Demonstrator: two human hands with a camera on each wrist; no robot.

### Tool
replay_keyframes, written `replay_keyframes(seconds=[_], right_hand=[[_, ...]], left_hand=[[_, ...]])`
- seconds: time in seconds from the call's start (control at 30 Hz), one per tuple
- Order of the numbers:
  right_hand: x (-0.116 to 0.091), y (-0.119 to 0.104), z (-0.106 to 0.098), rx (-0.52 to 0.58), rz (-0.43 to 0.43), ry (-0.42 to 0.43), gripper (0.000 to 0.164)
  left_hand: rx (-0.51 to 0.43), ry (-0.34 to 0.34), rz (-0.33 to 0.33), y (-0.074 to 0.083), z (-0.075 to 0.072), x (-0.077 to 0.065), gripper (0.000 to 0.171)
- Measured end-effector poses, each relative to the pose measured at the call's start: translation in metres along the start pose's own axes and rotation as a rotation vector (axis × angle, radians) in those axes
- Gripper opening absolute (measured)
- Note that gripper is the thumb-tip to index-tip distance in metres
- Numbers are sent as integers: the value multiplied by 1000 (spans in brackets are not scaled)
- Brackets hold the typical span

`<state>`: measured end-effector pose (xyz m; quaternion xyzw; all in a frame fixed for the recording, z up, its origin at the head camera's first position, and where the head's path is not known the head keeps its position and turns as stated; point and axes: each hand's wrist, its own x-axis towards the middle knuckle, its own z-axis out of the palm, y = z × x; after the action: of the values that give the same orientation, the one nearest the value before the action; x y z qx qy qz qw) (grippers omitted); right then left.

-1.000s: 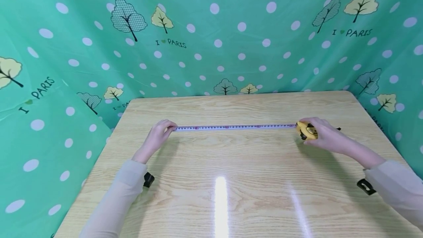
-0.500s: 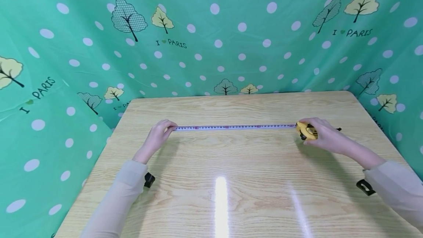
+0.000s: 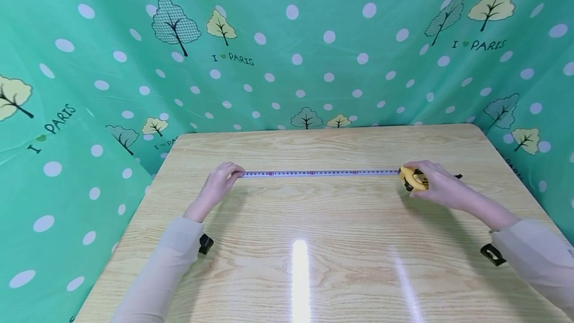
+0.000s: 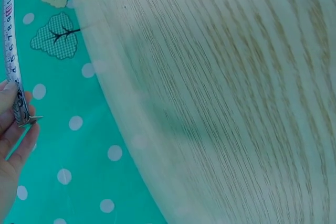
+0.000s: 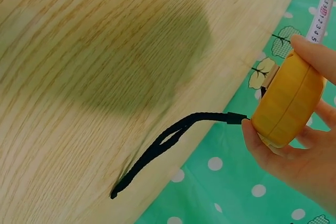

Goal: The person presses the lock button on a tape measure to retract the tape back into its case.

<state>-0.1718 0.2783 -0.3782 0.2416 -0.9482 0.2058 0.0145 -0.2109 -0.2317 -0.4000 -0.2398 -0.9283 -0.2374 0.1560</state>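
Pinches the end of the measuring tape (image 3: 320, 173) in the left grip (image 3: 218, 182), at 10 o'clock on the wooden surface (image 3: 287, 213). Presses it between thumb and fingers, with the metal hook (image 4: 31, 120) showing just beside the fingertips in the left wrist view. Holds the yellow case (image 5: 289, 98) in the right grip (image 3: 441, 184), between 2 and 3 o'clock, with fingers curled round it and covering part of it. Keeps the tape drawn straight between the two grips, running from 9 towards 3 o'clock across the far half of the surface, with printed digits and red marks along its pale face. Trails a black strap (image 5: 212, 117) from the case towards 8 o'clock in the right wrist view; cannot tell whether the loose end touches the surface. Reaches in with pale sleeves (image 3: 154, 273) from about 7 and 4 o'clock, with a black fitting (image 3: 206, 244) beside each cuff. Has dotted green cloth (image 3: 269, 24) at 12 o'clock, patterned with trees and lettering. Shows a bright streak of light (image 3: 300, 283) at 6 o'clock.
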Motion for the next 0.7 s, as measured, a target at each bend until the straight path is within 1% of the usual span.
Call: replay_keyframes(seconds=[0.13,0.33,0.57,0.7], right_hand=[[1,-1,1,3,-7,2,65],[2,-5,1,12,13,-17,65],[4,-6,3,8,-1,-4,65],[5,-6,3,3,4,-8,65]], left_hand=[[-1,-6,1,1,1,1,9],[0,3,22,3,3,3,8],[-11,-8,24,8,6,5,8],[-17,-2,32,9,7,6,9]])
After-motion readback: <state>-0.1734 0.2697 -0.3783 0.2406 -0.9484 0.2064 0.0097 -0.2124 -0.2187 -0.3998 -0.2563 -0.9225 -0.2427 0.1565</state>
